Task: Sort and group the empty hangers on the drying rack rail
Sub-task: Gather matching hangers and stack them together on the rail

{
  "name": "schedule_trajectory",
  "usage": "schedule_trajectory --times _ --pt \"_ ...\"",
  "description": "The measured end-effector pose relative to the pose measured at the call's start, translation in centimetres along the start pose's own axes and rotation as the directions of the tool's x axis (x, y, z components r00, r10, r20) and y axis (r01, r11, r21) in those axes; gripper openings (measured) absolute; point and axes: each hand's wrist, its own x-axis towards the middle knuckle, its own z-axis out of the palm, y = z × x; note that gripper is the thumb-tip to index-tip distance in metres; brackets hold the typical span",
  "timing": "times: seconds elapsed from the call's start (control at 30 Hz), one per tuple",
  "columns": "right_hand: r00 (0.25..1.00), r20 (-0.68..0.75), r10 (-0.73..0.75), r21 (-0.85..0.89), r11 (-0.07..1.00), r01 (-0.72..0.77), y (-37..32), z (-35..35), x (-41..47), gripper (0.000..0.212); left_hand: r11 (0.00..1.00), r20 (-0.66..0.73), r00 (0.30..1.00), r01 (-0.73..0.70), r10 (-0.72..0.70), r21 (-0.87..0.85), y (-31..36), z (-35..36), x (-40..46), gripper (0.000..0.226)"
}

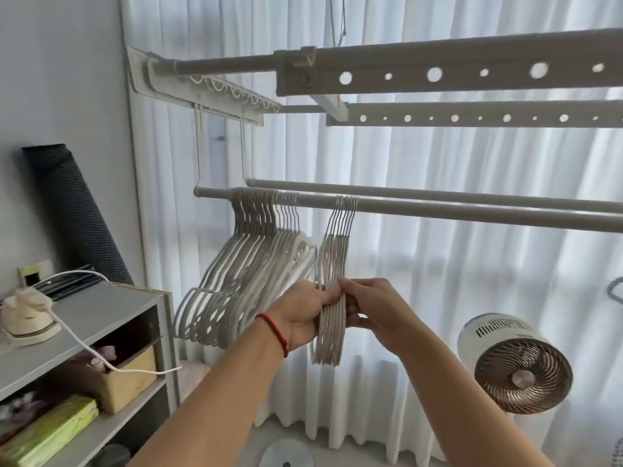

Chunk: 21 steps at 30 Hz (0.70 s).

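Observation:
A tight bundle of several white hangers (332,261) hangs by its hooks from the near grey rail (472,215). My left hand (303,318), with a red string at the wrist, and my right hand (374,308) squeeze this bundle from both sides at its lower half. To the left on the same rail hangs a larger group of several grey and white hangers (242,281), swung out to the left and fanned. A small gap on the rail separates the two groups.
A second rail (438,195) runs just behind the first, and perforated rack bars (455,75) hang overhead. A grey shelf unit (84,318) with an iron stands at left. A round fan (519,365) stands at right before white curtains.

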Motion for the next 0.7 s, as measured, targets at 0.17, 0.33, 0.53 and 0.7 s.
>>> schedule_trajectory --times 0.17,0.33,0.53,0.7 --pt "0.997 -0.067 0.036 0.063 0.998 -0.032 0.8 3.5 1.6 0.022 0.986 -0.071 0.997 -0.027 0.039 0.167 1.0 -2.0 -0.6 0.017" --pt "0.994 -0.071 0.086 0.196 0.978 -0.07 1.5 4.4 2.3 0.019 0.641 -0.159 0.947 -0.06 0.279 0.766 2.2 -2.0 -2.5 0.021" --pt "0.999 -0.023 0.034 0.13 0.991 -0.03 1.4 4.2 2.4 0.037 0.2 -0.043 0.874 -0.063 0.483 0.978 3.1 -1.9 -3.7 0.031" --pt "0.995 -0.102 0.023 0.117 0.993 -0.011 1.1 4.5 2.6 0.029 0.175 -0.043 0.877 -0.046 0.478 0.984 3.4 -2.5 -3.1 0.028"
